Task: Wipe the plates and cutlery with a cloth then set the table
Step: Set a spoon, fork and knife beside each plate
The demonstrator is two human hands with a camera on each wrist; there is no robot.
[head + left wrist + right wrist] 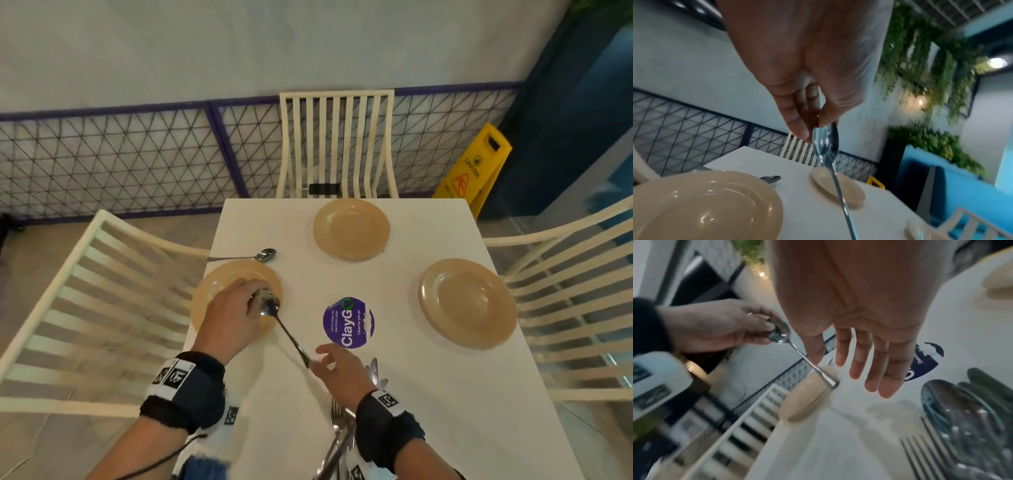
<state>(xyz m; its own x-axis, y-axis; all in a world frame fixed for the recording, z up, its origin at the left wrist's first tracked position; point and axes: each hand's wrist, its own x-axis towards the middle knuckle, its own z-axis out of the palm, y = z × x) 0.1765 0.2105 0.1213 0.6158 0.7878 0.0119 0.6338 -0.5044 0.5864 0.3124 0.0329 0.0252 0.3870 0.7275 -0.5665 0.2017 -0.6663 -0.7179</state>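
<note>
My left hand pinches the bowl of a metal spoon between thumb and fingertips, held above the tan plate at the table's left edge. The wrist views show the same pinch on the spoon. Its handle slants down toward my right hand. That right hand has straight fingers, and the handle's end lies just beside the thumb, not gripped. A second spoon lies beyond the left plate. Two more tan plates sit at the far side and the right.
A pile of spoons and forks lies on the white table under my right wrist. A round purple sticker marks the table's middle. Cream slatted chairs stand at the left, far and right sides.
</note>
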